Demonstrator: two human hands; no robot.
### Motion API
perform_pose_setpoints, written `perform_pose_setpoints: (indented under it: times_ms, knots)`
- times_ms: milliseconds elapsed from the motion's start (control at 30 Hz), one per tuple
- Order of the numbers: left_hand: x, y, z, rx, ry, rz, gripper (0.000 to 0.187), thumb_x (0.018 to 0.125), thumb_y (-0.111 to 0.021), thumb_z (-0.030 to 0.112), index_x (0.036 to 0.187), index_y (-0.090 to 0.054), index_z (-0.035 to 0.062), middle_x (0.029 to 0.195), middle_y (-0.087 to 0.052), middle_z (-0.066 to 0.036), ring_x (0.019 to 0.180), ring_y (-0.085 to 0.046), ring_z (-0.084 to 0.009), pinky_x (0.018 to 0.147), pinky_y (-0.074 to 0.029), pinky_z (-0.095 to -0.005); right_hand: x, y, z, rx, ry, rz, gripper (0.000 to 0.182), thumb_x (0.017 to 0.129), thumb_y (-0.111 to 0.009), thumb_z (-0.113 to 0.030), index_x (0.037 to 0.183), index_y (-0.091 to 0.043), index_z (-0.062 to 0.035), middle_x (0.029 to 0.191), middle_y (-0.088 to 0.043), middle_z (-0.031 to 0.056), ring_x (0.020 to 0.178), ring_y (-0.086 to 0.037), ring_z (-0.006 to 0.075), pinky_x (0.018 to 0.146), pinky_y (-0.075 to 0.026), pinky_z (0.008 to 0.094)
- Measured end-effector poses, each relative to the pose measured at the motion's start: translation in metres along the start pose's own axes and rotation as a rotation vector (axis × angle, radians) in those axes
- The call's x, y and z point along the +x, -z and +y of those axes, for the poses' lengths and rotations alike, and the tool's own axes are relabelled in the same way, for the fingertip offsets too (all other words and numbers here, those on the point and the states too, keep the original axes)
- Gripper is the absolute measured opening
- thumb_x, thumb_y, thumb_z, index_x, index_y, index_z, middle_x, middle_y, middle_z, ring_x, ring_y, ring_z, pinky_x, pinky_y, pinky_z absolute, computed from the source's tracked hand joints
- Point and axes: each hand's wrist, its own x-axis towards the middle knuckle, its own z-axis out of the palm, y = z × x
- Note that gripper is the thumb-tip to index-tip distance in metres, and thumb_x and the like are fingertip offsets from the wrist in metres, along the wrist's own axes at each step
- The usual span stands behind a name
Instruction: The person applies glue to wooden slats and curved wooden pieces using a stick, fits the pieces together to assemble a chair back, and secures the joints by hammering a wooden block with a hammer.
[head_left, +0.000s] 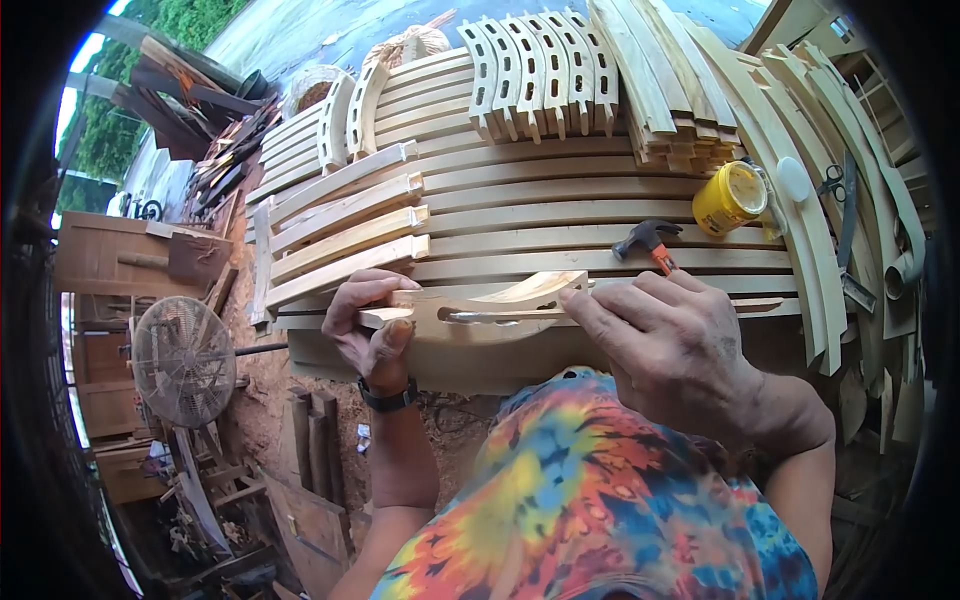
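My left hand [372, 330] grips the left end of a curved, slotted wooden rail [465, 328] in front of my chest. Fingers of my right hand [672, 345] are closed on a thin wooden stick [758, 305]. The stick's far end lies at the long slot in the rail, where something whitish shows. Just beyond my right hand rests a claw hammer [650, 240] with an orange handle. A yellow tub [730, 198] smeared with a pale substance stands farther right, beside a white round lid [793, 180].
Long wooden slats [590, 190] lie side by side before me. Several slotted curved rails [545, 75] stand at the back, near stacked boards [665, 75]. Shorter pieces with whitish ends [345, 245] lie left. A fan [185, 360] stands at left; a handsaw [848, 225] lies right.
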Motion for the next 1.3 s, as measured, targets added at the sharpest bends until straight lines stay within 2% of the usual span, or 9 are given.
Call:
perform_pose_setpoints:
  times_ms: [33,200,433,533,633,867,967,1033,1300]
  knots:
    - [0.0,-0.002,0.002,-0.032,0.035,0.044,0.054,0.077,-0.089,0.041,0.103,-0.069,-0.0028,0.093,-0.07,-0.018,0.083,-0.068,-0.0238,0.076,-0.054,-0.0334,0.002,-0.001,-0.001,0.001,0.004,0.003,0.038,0.078,-0.061,-0.01,0.115,-0.068,-0.0022,0.089,-0.066,0.0043,0.082,-0.068,0.0192,0.066,-0.051,0.0341]
    - [-0.001,-0.007,0.003,-0.021,0.017,0.047,0.053,0.077,-0.089,0.038,0.104,-0.069,-0.0031,0.093,-0.07,-0.018,0.082,-0.068,-0.0231,0.076,-0.054,-0.0326,0.01,-0.002,-0.008,-0.079,0.04,-0.042,0.037,0.081,-0.06,-0.015,0.115,-0.065,0.0002,0.09,-0.064,0.0047,0.082,-0.066,0.0189,0.066,-0.05,0.0338]
    - [0.001,-0.01,0.002,-0.003,-0.011,0.038,0.048,0.078,-0.09,0.031,0.104,-0.069,-0.0035,0.093,-0.07,-0.017,0.082,-0.068,-0.0208,0.074,-0.054,-0.0304,0.002,0.001,-0.014,-0.04,0.039,-0.005,0.042,0.08,-0.06,-0.015,0.117,-0.067,0.0013,0.088,-0.062,0.0039,0.079,-0.065,0.0185,0.068,-0.051,0.0341]
    - [0.0,-0.008,0.001,-0.004,-0.042,0.019,0.047,0.078,-0.089,0.03,0.104,-0.069,-0.0035,0.093,-0.07,-0.017,0.082,-0.068,-0.0206,0.075,-0.054,-0.0308,-0.006,0.01,-0.006,-0.034,0.033,-0.021,0.043,0.076,-0.062,-0.011,0.117,-0.069,0.0003,0.09,-0.065,0.0039,0.077,-0.065,0.0186,0.067,-0.051,0.0349]
    - [-0.002,-0.006,0.001,-0.032,-0.015,0.052,0.047,0.078,-0.089,0.031,0.104,-0.069,-0.0034,0.093,-0.07,-0.016,0.082,-0.068,-0.0208,0.076,-0.054,-0.0314,-0.012,0.014,0.003,-0.03,0.005,0.035,0.051,0.067,-0.068,-0.005,0.118,-0.07,-0.0021,0.096,-0.069,0.0039,0.072,-0.064,0.0196,0.065,-0.05,0.0357]
    - [-0.003,-0.005,0.001,-0.03,0.027,0.088,0.047,0.078,-0.088,0.032,0.102,-0.069,-0.0033,0.094,-0.07,-0.016,0.084,-0.068,-0.0208,0.078,-0.054,-0.0316,-0.007,0.014,-0.002,-0.062,-0.026,0.035,0.047,0.068,-0.066,-0.004,0.115,-0.07,-0.0019,0.096,-0.069,0.0037,0.073,-0.063,0.0198,0.064,-0.051,0.0367]
    - [-0.004,-0.002,-0.003,-0.003,-0.011,0.077,0.047,0.084,-0.084,0.033,0.103,-0.066,-0.0057,0.095,-0.068,-0.019,0.086,-0.067,-0.0252,0.079,-0.054,-0.0363,-0.006,0.005,0.0,-0.042,-0.031,0.06,0.046,0.069,-0.065,-0.003,0.115,-0.07,-0.002,0.096,-0.069,0.0032,0.073,-0.063,0.0197,0.064,-0.05,0.0361]
    - [-0.004,-0.002,-0.003,0.018,0.006,0.128,0.045,0.078,-0.089,0.031,0.101,-0.07,-0.0024,0.094,-0.071,-0.014,0.086,-0.067,-0.0193,0.08,-0.053,-0.0305,-0.006,-0.005,-0.002,0.005,-0.045,0.06,0.045,0.07,-0.063,-0.003,0.115,-0.069,-0.0022,0.095,-0.069,0.003,0.074,-0.063,0.0197,0.064,-0.05,0.0357]
    - [-0.001,-0.012,0.007,-0.025,0.029,0.085,0.042,0.077,-0.089,0.028,0.099,-0.07,-0.0024,0.095,-0.071,-0.014,0.087,-0.067,-0.0188,0.08,-0.053,-0.0305,-0.002,0.013,-0.003,-0.04,0.033,-0.022,0.044,0.07,-0.063,-0.003,0.114,-0.07,-0.003,0.093,-0.07,0.0034,0.075,-0.066,0.0201,0.064,-0.051,0.0355]
